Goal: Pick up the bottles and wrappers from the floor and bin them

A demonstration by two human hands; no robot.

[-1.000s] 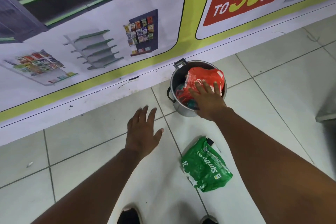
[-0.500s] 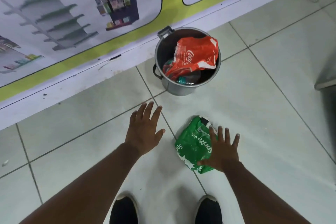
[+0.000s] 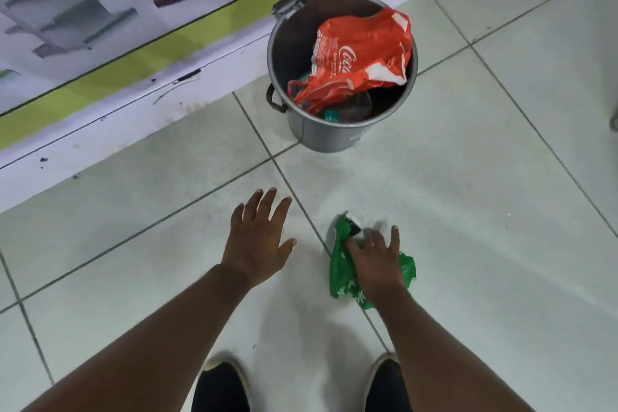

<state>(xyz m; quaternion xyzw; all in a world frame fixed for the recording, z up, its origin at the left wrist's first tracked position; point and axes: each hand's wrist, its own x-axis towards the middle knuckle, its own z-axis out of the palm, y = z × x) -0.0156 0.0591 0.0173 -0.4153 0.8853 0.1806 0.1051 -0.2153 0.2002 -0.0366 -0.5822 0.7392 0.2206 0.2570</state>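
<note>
One green wrapper (image 3: 339, 278) lies on the near side of the bin (image 3: 321, 134); your right hand (image 3: 378, 264) presses it, fingers spread. Your left hand (image 3: 257, 244) is splayed, idle beside it.

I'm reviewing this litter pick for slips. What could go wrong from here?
The right hand only partly covers the crumpled green plastic wrapper; loose ends stick out, so it may slip free when lifted.
The round grey metal bin holds a bulky red plastic wrapper reaching its rim, so the green one may sit on top and fall out.
</note>
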